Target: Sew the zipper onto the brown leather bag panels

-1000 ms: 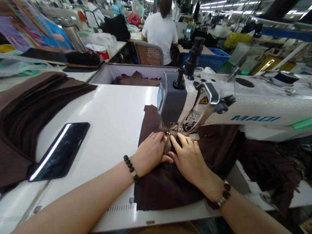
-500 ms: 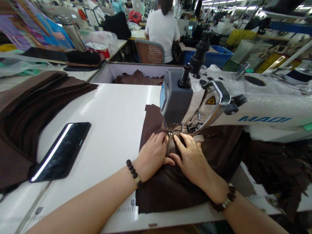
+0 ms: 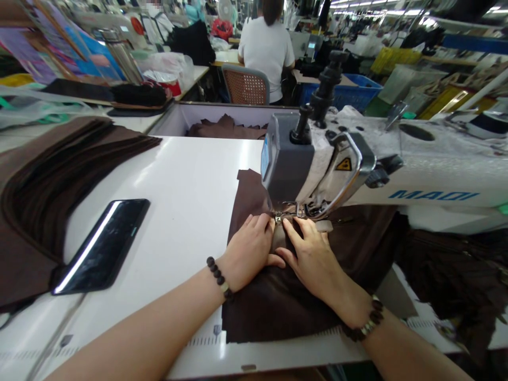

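Note:
A dark brown leather-like piece (image 3: 273, 312) lies on the white table under the head of a sewing machine (image 3: 288, 159). My left hand (image 3: 250, 247) rests flat on it, fingertips just left of the presser foot (image 3: 278, 218). On the other side, my right hand (image 3: 313, 256) presses the piece down, fingers spread and pointing at the needle area. Both thumbs point inward, close together. Between the hands shows a lighter brown strip (image 3: 279, 239). The needle itself cannot be made out.
A black phone (image 3: 102, 248) lies left of my forearm, beside a thick stack of brown pieces (image 3: 35, 201). More dark brown material (image 3: 452, 275) is heaped at the right. Behind the table, a bin (image 3: 169, 123) holds brown scraps. A person in white (image 3: 265, 50) sits beyond it.
The near edge of the brown piece has shifted slightly away from the table's front edge. Both hands stay in nearly the same place and pose.

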`<state>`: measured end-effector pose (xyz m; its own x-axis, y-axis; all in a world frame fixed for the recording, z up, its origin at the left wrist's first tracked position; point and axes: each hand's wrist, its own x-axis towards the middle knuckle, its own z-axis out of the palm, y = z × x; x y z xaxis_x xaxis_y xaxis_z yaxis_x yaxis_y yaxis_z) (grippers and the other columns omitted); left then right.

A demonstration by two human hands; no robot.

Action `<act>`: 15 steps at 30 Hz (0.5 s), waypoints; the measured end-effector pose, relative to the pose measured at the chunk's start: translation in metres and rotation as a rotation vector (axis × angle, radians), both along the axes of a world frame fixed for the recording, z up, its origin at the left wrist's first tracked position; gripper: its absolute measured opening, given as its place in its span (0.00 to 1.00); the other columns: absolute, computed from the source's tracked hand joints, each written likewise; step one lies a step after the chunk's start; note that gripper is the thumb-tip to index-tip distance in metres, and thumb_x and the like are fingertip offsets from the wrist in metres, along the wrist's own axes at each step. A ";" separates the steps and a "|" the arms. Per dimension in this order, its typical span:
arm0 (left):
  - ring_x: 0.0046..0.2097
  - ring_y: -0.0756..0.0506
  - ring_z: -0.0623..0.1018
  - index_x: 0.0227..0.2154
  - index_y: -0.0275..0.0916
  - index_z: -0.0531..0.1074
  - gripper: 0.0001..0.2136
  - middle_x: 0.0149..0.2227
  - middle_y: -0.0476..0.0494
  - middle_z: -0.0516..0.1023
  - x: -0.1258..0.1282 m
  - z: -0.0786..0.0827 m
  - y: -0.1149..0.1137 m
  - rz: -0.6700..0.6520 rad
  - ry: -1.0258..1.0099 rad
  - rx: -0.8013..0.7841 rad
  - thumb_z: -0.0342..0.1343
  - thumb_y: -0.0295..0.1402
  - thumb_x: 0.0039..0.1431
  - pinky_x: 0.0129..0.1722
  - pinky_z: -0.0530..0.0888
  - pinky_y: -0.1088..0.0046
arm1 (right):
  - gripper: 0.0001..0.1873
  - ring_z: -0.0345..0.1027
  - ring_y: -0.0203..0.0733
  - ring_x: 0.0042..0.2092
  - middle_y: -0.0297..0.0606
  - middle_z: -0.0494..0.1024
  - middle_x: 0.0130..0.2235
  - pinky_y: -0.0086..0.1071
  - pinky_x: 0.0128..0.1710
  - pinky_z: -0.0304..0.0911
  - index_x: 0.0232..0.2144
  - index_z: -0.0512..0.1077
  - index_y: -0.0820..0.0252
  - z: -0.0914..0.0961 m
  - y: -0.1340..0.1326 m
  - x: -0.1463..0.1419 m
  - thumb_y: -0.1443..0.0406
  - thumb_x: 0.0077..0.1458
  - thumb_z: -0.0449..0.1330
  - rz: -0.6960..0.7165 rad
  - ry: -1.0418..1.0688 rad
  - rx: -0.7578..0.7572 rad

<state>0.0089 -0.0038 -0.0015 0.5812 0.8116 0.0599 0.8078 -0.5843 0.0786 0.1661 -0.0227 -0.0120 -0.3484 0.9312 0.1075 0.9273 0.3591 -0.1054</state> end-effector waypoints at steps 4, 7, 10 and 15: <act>0.44 0.39 0.68 0.44 0.26 0.65 0.36 0.41 0.35 0.66 0.000 0.000 0.003 -0.001 0.013 -0.005 0.53 0.56 0.43 0.48 0.65 0.62 | 0.28 0.54 0.56 0.53 0.50 0.65 0.51 0.55 0.52 0.51 0.55 0.60 0.65 0.002 0.003 -0.001 0.57 0.55 0.56 0.010 0.006 0.004; 0.46 0.37 0.67 0.46 0.25 0.64 0.37 0.43 0.34 0.66 -0.001 0.000 0.006 -0.004 0.009 -0.008 0.52 0.57 0.43 0.50 0.64 0.61 | 0.27 0.55 0.55 0.51 0.49 0.66 0.50 0.54 0.52 0.52 0.54 0.60 0.64 0.003 0.006 -0.002 0.58 0.55 0.56 0.019 0.014 0.011; 0.48 0.36 0.66 0.47 0.26 0.63 0.38 0.44 0.33 0.66 -0.002 0.000 0.009 -0.011 -0.009 -0.006 0.52 0.57 0.43 0.50 0.64 0.61 | 0.27 0.56 0.55 0.50 0.49 0.65 0.51 0.53 0.50 0.54 0.54 0.60 0.63 0.002 0.009 -0.001 0.58 0.55 0.56 0.015 0.012 0.029; 0.50 0.36 0.65 0.48 0.27 0.63 0.37 0.45 0.33 0.66 -0.004 -0.001 0.013 -0.012 -0.040 -0.024 0.52 0.56 0.44 0.49 0.65 0.60 | 0.25 0.56 0.55 0.51 0.48 0.65 0.52 0.53 0.49 0.56 0.54 0.60 0.60 -0.001 0.011 0.000 0.58 0.56 0.54 0.017 0.005 0.029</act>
<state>0.0047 0.0089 -0.0024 0.5886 0.8059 0.0641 0.7965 -0.5916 0.1247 0.1657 -0.0113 -0.0126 -0.3634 0.9216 0.1362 0.9206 0.3776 -0.0990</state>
